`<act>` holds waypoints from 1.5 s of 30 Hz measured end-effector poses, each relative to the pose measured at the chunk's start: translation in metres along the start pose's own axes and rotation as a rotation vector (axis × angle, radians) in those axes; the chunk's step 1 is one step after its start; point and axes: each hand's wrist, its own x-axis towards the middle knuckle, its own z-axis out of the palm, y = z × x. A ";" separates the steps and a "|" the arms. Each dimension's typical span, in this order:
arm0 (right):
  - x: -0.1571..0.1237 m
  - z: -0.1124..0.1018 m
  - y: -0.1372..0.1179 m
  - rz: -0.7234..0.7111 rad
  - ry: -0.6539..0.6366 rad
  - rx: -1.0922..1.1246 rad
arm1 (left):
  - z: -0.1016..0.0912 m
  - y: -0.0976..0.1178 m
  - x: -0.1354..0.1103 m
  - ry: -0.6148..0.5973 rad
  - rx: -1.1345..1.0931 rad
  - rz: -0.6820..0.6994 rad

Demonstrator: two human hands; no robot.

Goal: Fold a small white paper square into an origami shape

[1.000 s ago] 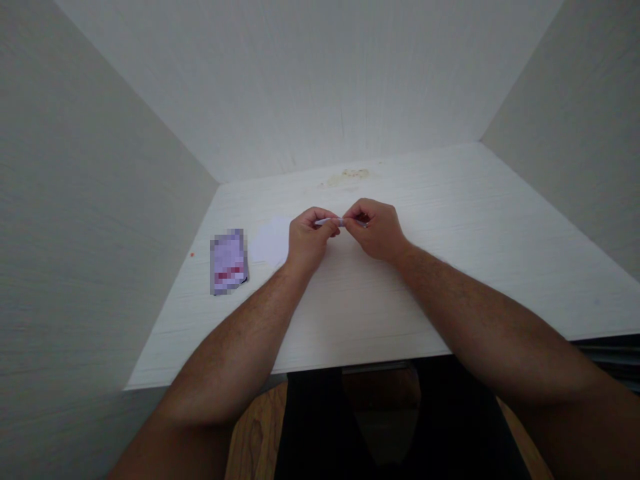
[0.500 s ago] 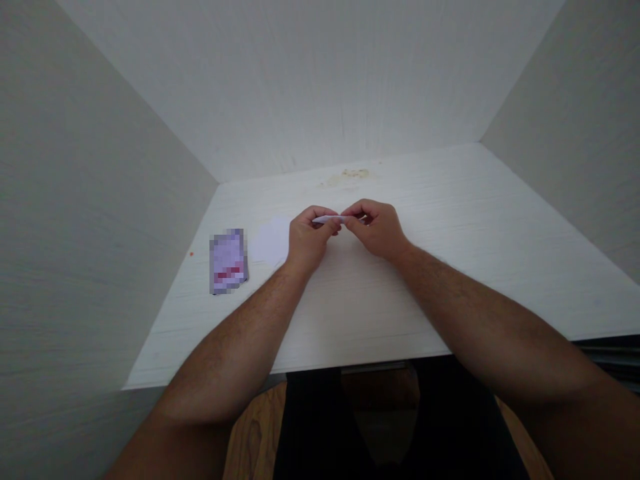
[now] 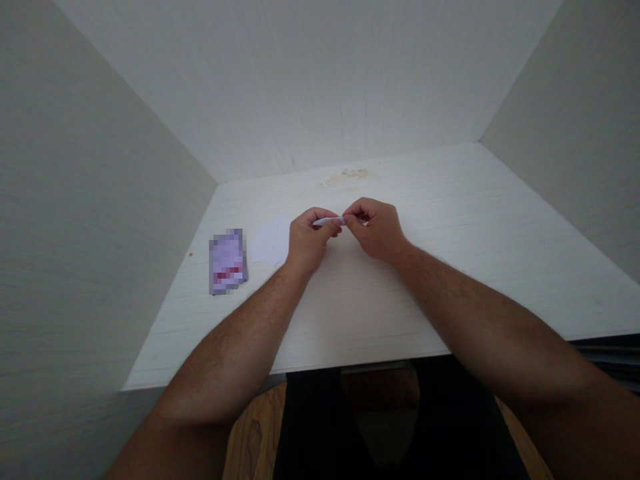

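Above the middle of the table, my left hand and my right hand come together on a narrow piece of folded white paper. The left fingers and thumb pinch it along its length. My right thumb and fingertips close on its right end, and part of the paper is hidden behind them. White paper lies flat on the table just left of my left hand, partly covered by it.
A phone-like rectangle, blurred out, lies on the white table at the left. A tiny orange speck is beside it. Brownish stains mark the back. Pale walls enclose the table on three sides.
My right fingertips have shifted very slightly along the folded paper, showing a bit more of it between the hands. Otherwise both hands stay in place.
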 end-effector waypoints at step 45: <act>-0.003 -0.004 -0.004 0.089 -0.032 0.036 | 0.000 0.004 0.000 -0.030 -0.100 -0.075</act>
